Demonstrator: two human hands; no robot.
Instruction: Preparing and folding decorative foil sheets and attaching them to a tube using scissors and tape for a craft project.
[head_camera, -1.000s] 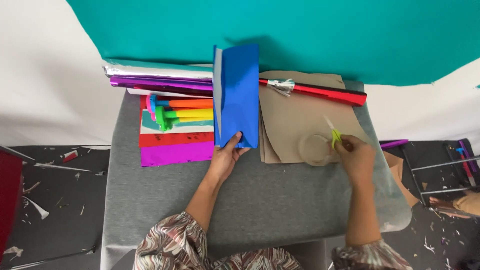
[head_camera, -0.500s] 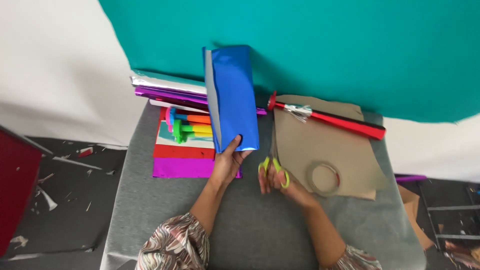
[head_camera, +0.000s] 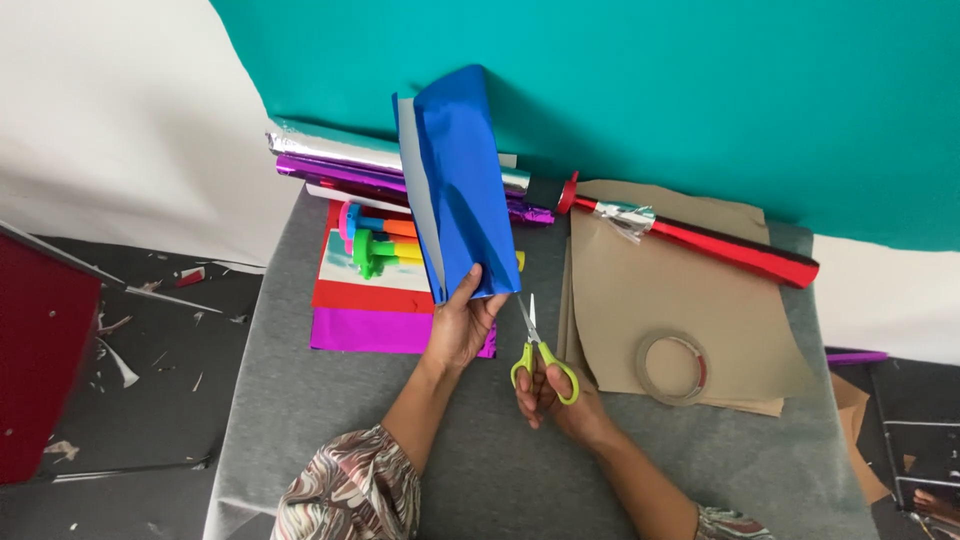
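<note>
Blue shiny foil sheet (head_camera: 455, 180), folded over and standing upright, rises from our left hand (head_camera: 458, 325), whose fingers (head_camera: 468, 283) pinch its lower edge above the grey felt-covered desk (head_camera: 300, 400). Our right hand (head_camera: 560, 400) has its fingers through the handles of the green-handled scissors (head_camera: 538, 350), with the blades pointing up toward the bottom right corner of the foil, just beside it; we cannot tell whether they touch. Behind the foil lie rolls of silver and purple foil (head_camera: 340, 160), a stack of red and magenta sheets (head_camera: 365, 305) and bright plastic pieces (head_camera: 370, 240). To the right sit brown paper sheets (head_camera: 660, 290), a tape ring (head_camera: 673, 367) on them, and a red foil cone (head_camera: 730, 250).
</note>
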